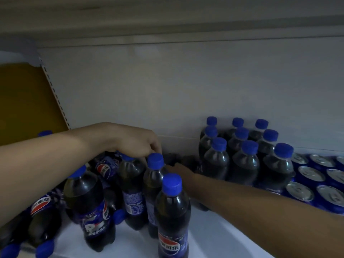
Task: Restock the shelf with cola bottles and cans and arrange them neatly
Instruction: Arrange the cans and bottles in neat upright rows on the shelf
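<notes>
Dark cola bottles with blue caps stand loosely on the white shelf (214,231); the nearest upright bottle (172,211) is at the front centre. My left hand (134,140) reaches in from the left, its fingers curled down on the cap of an upright bottle (130,179) in that group. My right hand (178,171) reaches in from the right, behind another upright bottle (155,175), towards dark bottles lying at the back (188,161). Its fingers are hidden. A tidy block of upright bottles (245,161) stands to the right.
Blue cans (312,175) with silver tops sit in rows at the far right. Several bottles lie on their sides at the left (42,211). A yellow side panel (24,99) closes the left end. The white back wall (186,90) and the shelf above (167,19) bound the space.
</notes>
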The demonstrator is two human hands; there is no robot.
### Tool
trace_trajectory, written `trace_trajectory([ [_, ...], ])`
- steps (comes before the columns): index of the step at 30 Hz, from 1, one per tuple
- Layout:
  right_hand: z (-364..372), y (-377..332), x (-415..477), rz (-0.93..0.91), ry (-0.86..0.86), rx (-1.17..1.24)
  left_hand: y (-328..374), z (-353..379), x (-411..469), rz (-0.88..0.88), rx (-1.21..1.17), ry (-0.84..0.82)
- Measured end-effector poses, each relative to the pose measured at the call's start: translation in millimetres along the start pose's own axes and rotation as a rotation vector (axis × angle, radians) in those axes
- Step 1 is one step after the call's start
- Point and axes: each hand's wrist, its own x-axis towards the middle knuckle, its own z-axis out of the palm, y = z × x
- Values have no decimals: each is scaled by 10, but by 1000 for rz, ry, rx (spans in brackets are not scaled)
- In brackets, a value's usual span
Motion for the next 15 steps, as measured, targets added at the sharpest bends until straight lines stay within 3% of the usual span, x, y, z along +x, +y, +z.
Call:
trace_trajectory([
  [8,-455,118,146,83,-54,214,-35,-23,-73,12,-93,-105],
  [11,-709,275,177,112,18,185,-81,-33,-76,-28,-204,-81],
  [15,-969,513,33,241,147,425,-185,-135,-45,-129,-264,-66],
])
